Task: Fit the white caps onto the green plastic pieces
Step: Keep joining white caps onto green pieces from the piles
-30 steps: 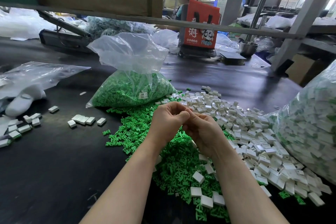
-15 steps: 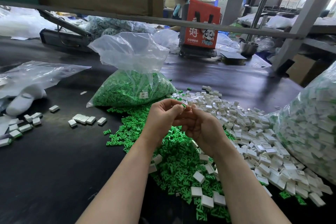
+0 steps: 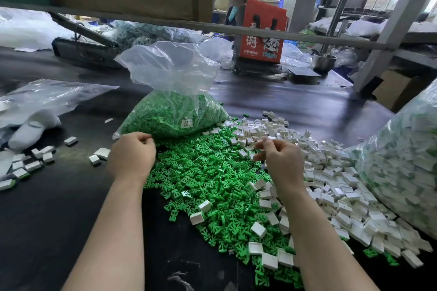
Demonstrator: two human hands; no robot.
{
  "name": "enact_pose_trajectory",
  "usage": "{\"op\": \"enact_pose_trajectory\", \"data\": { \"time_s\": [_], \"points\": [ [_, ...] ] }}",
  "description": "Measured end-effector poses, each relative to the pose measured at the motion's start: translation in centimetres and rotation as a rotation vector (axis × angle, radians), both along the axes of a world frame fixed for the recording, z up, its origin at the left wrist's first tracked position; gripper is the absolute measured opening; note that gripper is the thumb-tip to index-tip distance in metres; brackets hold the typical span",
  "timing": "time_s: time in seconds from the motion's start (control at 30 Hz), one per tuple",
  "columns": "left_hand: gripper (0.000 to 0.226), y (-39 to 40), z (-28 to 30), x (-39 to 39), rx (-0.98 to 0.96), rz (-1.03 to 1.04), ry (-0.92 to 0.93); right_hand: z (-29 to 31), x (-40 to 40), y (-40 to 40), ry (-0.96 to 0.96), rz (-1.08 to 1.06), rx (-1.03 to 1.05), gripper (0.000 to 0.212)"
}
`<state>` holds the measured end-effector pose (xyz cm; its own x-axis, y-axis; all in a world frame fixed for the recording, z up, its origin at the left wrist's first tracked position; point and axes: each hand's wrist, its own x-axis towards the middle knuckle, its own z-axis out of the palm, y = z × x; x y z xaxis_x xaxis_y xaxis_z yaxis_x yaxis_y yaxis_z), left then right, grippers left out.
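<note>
1. Green plastic pieces and white caps lie heaped before us.
2. Our hands, joined a moment ago, have parted.
3. Left hand curls; contents hidden. Right hand reaches loosely, seemingly empty: next pair begins.

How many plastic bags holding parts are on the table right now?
3 hold visible parts: the bag of green pieces behind the hands, the big bag of assembled pieces at right, another bag far back. More may be hidden.

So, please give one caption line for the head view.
Two hands hover apart over green pieces and white caps.
</note>
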<state>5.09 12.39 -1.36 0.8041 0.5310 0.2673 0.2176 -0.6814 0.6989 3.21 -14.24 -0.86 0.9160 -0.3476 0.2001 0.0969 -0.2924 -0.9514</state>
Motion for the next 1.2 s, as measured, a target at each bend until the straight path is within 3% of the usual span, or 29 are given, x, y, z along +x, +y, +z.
{"op": "enact_pose_trajectory", "data": {
  "time_s": [0.13,0.37,0.53,0.7,0.8,0.93,1.07,1.2],
  "points": [
    [0.027,1.2,-0.2,-0.3,0.037,0.122,0.119,-0.4,0.2,-1.0,0.0,-0.119,-0.151,0.022],
    [0.037,1.2,-0.1,-0.6,0.12,0.176,0.222,-1.1,0.1,-1.7,0.195,-0.2,-0.698,0.016],
    [0.025,-0.6,0.6,-0.4,0.154,0.084,0.086,-1.5,0.1,-1.6,0.343,-0.213,-0.991,0.029],
    [0.014,-4.0,1.9,-0.1,0.052,-0.179,-0.109,-1.5,0.2,-1.2,0.328,-0.24,-0.999,0.017],
    [0.009,-6.6,2.2,-0.3,-0.104,-0.417,-0.071,-1.5,0.2,-1.1,0.305,-0.232,-0.996,0.016],
    [0.005,-9.7,2.0,-0.6,-0.481,-0.687,0.121,-1.1,0.3,-0.9,0.05,-0.031,-0.667,0.019],
    [0.008,-11.2,1.7,-0.8,-0.746,-0.791,0.181,-0.3,0.2,0.5,-0.213,0.133,-0.527,0.022],
    [0.012,-10.8,1.5,-0.7,-0.884,-0.778,0.136,-0.7,0.2,1.0,-0.204,0.194,-0.447,0.029]
  ]
}}
